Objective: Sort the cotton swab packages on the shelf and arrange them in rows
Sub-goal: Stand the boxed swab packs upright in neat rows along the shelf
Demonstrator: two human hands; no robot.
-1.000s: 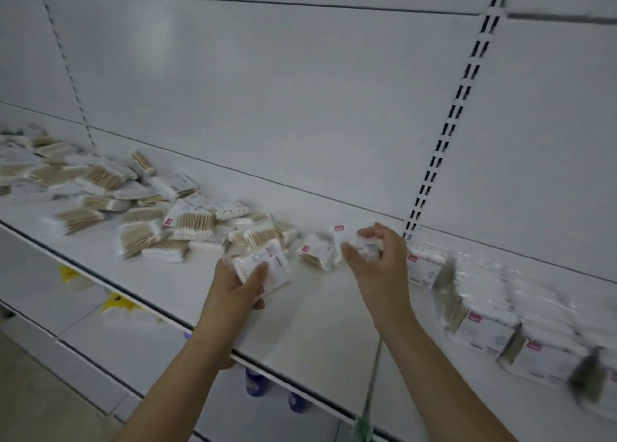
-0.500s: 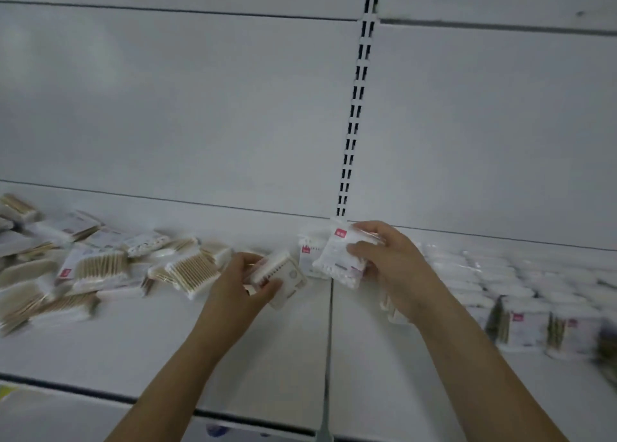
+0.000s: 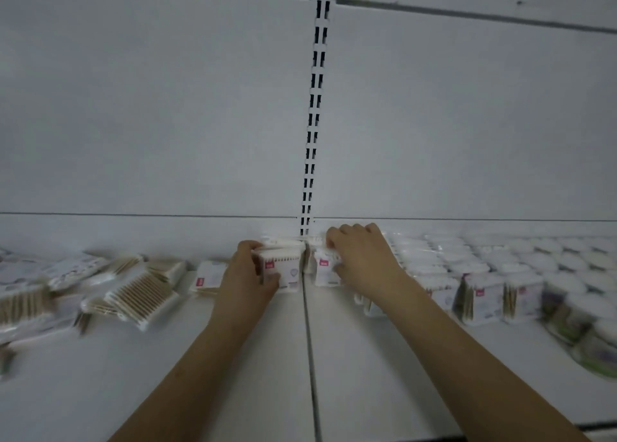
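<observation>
My left hand [image 3: 245,276] grips an upright cotton swab package [image 3: 283,269] with a red label, standing on the white shelf [image 3: 200,375] just left of the panel seam. My right hand [image 3: 362,258] holds a second white package [image 3: 324,269] upright just right of the seam. The two packages stand side by side near the back wall. A loose pile of swab packages [image 3: 140,291] lies flat at the left. Neat rows of upright packages [image 3: 484,274] fill the right side.
A slotted upright rail [image 3: 314,124] runs down the white back panel above the hands. A dark seam [image 3: 309,358] splits the shelf into two boards. One more package [image 3: 207,276] stands just left of my left hand. Bare shelf lies in front.
Both hands moved forward and lowered their packages from the air onto the shelf near the back wall. The view shifted right and closer.
</observation>
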